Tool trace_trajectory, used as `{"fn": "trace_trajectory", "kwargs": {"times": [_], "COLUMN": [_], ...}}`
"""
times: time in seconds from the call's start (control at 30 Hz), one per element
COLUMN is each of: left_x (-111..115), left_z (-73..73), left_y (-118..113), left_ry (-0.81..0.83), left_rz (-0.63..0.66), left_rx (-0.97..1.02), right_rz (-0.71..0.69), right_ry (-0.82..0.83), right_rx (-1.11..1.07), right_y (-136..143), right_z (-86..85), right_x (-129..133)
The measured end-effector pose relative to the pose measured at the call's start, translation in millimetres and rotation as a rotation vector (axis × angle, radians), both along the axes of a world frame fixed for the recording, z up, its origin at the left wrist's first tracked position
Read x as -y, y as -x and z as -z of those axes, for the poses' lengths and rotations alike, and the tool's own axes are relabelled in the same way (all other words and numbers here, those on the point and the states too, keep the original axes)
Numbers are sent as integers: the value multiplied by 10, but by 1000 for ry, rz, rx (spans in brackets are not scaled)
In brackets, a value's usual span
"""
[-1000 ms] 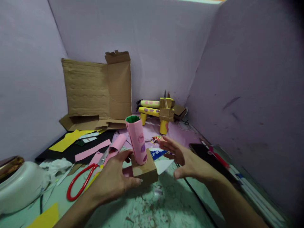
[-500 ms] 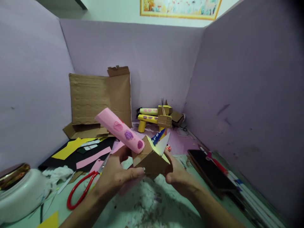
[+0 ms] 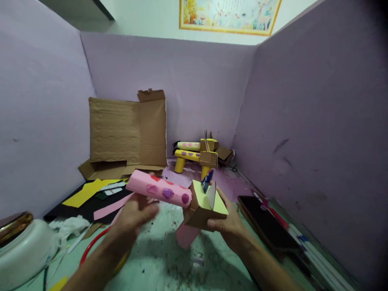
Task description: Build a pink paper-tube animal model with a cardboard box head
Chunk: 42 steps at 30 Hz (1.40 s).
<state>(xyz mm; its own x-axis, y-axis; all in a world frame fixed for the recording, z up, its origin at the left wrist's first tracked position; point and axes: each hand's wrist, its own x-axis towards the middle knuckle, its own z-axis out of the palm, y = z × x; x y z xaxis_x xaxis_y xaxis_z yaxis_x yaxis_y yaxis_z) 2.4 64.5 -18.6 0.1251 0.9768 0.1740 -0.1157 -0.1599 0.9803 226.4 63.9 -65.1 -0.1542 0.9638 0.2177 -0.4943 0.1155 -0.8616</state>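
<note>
A pink paper tube (image 3: 163, 190) with red and purple spots joins a cardboard box (image 3: 200, 216) with a pale yellow top. Two pointed pieces, one blue (image 3: 207, 180) and one whitish (image 3: 211, 196), stand on that top. Below the box a pink leg-like piece (image 3: 186, 235) reaches down toward the table. My right hand (image 3: 226, 220) grips the box from its right side. Near the tube's left end is my left hand (image 3: 135, 214), blurred, fingers apart; whether it touches the tube is unclear.
Two similar yellow figures (image 3: 194, 155) stand at the back beside an open cardboard box (image 3: 127, 129). Paper strips (image 3: 87, 192), red-handled scissors (image 3: 91, 244) and a white pot (image 3: 27, 254) are at left. A dark phone (image 3: 266, 222) and pens (image 3: 315, 252) lie right.
My left hand has let go of the box and moved left. The pink and cardboard piece has shifted right and turned, its tube now lying flatter, still in my right hand.
</note>
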Motion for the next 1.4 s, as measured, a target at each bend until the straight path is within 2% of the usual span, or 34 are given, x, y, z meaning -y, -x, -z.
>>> {"fn": "trace_trajectory", "kwargs": {"times": [0.1,0.2,0.33,0.47,0.6,0.87,1.0,1.4], "left_x": [-61,-64,-10,-2,-14,28,37,29], "left_z": [-106,-130,-110,-125,-100,-66,-67,-59], "left_y": [330,456,351,298,303,199,197,214], "left_ry": [-89,-121,11,101,87,46,45,-37], "left_rz": [-164,-189,-160,-162,-125,-179,-183,-201], "left_rx": [93,-58,-244,-229,-139,-247,-265,-309], "right_rz": [24,54,94,126,197,302,342,370], "right_ry": [-47,-141,-219,-256,-276,-306,-343,-286], "right_rx": [143,339,507,645,763,945,936,894], "right_y": [-63,-114,-144,-145,-143,-202,-187,-108], "right_z": [7,23,39,53,78,34,25,-56], "right_x": [-65,-86,-68,-50,-19,36,77,137]}}
